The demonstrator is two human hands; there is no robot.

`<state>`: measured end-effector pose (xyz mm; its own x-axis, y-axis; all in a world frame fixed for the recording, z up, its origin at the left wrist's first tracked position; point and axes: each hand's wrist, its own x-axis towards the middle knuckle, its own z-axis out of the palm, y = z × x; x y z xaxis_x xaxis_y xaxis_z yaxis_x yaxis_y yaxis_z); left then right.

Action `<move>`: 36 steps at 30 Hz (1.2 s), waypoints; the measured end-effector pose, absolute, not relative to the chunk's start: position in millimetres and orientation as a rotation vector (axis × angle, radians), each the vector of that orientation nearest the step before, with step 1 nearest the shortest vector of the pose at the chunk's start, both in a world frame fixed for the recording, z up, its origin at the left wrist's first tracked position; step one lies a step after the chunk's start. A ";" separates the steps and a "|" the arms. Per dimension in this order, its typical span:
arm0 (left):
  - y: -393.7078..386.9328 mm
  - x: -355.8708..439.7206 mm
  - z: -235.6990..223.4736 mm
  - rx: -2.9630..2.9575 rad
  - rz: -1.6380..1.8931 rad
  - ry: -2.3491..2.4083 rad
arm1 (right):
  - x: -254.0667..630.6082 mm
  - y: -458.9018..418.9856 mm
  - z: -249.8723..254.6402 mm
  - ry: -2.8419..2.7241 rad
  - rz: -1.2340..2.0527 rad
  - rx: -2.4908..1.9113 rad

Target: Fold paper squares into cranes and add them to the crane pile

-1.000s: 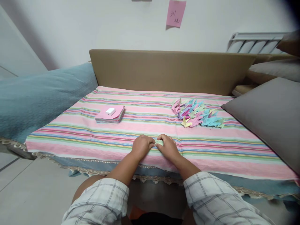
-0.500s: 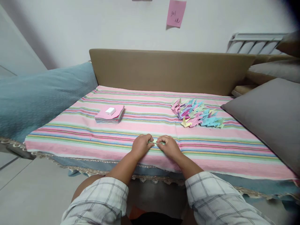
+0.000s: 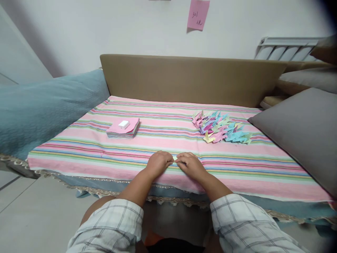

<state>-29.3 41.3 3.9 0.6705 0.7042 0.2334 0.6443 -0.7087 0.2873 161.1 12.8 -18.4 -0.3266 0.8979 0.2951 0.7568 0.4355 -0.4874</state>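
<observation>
A small piece of pale green paper [image 3: 175,158] shows between my fingertips, low over the striped cloth [image 3: 163,140]. My left hand [image 3: 159,163] pinches its left side, and my right hand [image 3: 191,166] pinches the right side, with the fingertips of both hands almost meeting. Most of the paper is covered by my fingers, so its folds cannot be made out. Beyond my right hand lies a group of folded paper cranes [image 3: 219,128] in pink, blue, purple, green and yellow. Farther left, a stack of square paper [image 3: 129,130] has a pink top sheet.
A small white block [image 3: 124,124] rests on the stack. The brown sofa back [image 3: 189,79] rises behind the cloth. A grey cushion [image 3: 302,130] stands at the right, and a blue-covered armrest [image 3: 52,109] at the left. A pink note [image 3: 198,15] hangs on the wall.
My fingertips have come closer together at the middle of the green paper, and less of its width shows between them. The cranes and the stack have not moved.
</observation>
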 end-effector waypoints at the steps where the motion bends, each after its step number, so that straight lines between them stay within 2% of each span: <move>1: 41.5 -30.4 4.6 2.717 0.475 1.077 | 161.8 12.8 -18.8 -2.184 0.341 -1.379; 22: 40.5 -37.4 1.0 2.917 0.241 1.051 | 168.3 6.9 -18.9 -2.385 0.104 -1.280; 28: 33.7 -41.2 -4.7 3.061 0.301 1.023 | 172.3 6.4 -24.2 -2.347 0.098 -1.196; 36: 28.0 -42.0 -8.5 3.152 0.345 1.032 | 168.0 1.1 -23.0 -2.418 -0.100 -1.227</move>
<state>-42.0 28.0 -8.5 0.7889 0.5598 0.2534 0.5996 -0.7915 -0.1181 168.0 1.1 -23.0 -0.5195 0.7541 0.4017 0.7847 0.6071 -0.1248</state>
